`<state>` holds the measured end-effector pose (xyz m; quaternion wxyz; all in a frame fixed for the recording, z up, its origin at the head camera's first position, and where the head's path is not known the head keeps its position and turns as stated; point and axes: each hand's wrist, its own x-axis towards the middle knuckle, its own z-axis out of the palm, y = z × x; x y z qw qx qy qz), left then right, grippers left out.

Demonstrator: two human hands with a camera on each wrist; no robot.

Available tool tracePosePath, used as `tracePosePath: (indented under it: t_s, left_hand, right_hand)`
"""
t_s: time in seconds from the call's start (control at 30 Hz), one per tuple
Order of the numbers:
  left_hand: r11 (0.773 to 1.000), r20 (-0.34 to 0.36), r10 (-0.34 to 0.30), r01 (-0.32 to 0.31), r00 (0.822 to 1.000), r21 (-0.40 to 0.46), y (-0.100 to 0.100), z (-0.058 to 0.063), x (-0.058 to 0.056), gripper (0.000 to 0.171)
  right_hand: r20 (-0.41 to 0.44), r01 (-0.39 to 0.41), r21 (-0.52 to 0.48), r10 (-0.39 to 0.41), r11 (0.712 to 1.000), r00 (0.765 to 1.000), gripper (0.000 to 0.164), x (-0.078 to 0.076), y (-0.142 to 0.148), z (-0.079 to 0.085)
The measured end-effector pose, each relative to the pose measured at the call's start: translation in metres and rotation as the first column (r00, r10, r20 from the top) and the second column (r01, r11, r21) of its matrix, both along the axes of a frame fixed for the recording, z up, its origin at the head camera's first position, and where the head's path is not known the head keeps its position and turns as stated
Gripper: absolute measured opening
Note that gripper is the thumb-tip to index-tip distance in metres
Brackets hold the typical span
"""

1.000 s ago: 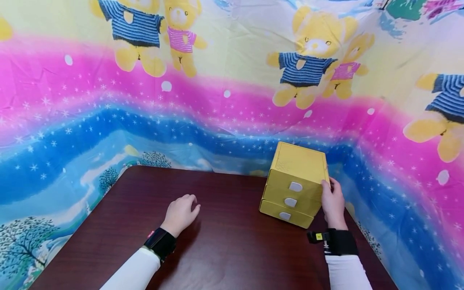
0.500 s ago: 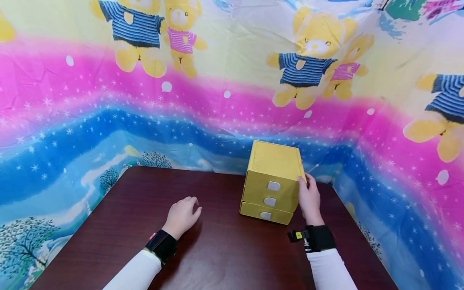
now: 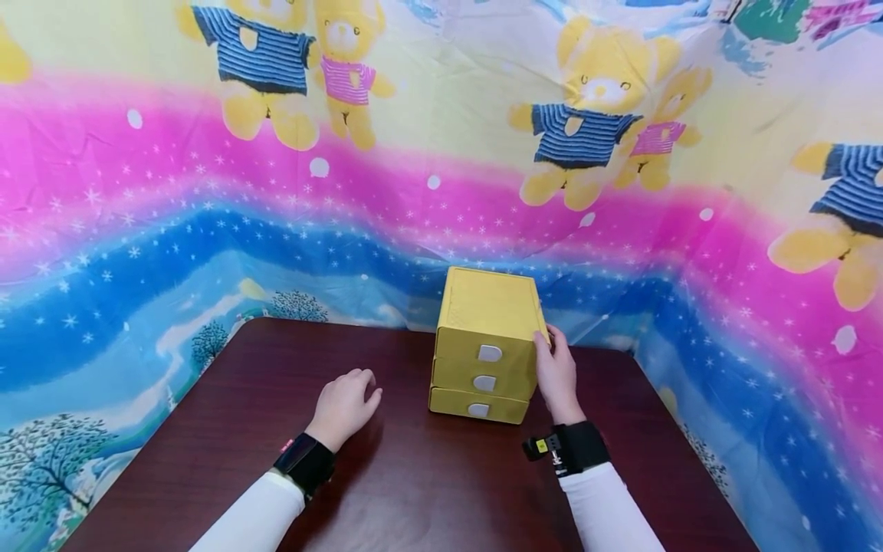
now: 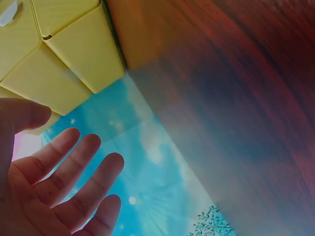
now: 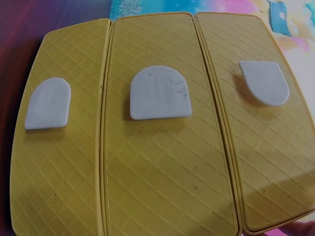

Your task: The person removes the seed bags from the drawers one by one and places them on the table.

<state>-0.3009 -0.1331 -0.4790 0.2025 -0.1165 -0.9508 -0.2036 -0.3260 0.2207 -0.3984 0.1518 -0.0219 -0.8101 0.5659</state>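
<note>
1. Yellow drawer unit (image 3: 464, 360) stands upright, far on the table (image 3: 441, 479).
2. Right hand (image 3: 557, 377) touches its right side — whether fingers grip, cannot tell.
3. Left hand (image 3: 343, 409), left of unit — fingers loosely spread.

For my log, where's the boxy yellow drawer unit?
Head view: the boxy yellow drawer unit sits right of centre on the brown wooden table, the right hand holding its right side.

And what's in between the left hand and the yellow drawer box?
Nothing but bare brown tabletop shows between the left hand and the yellow drawer box. You can see that in the head view.
</note>
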Motion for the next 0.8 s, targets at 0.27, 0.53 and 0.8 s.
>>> tracePosePath:
  t_s: [0.27, 0.53, 0.8]
  left_hand:
    - [1.000, 0.000, -0.004, 0.004, 1.000, -0.007, 0.002, 0.000, 0.000, 0.016]
    - [1.000, -0.002, -0.004, 0.004, 1.000, -0.023, 0.005, 0.001, 0.000, 0.017]
    - [1.000, -0.021, -0.018, 0.018, 1.000, 0.006, 0.008, 0.006, 0.000, 0.016]
  right_hand:
    - [-0.029, -0.022, 0.006, 0.022, 1.000, 0.999, 0.063, -0.004, -0.018, -0.002]
    - [-0.045, -0.018, 0.013, 0.018, 1.000, 0.999, 0.060, -0.006, -0.030, -0.006]
    - [-0.074, -0.009, 0.017, 0.010, 1.000, 0.997, 0.058, -0.005, -0.039, -0.005]
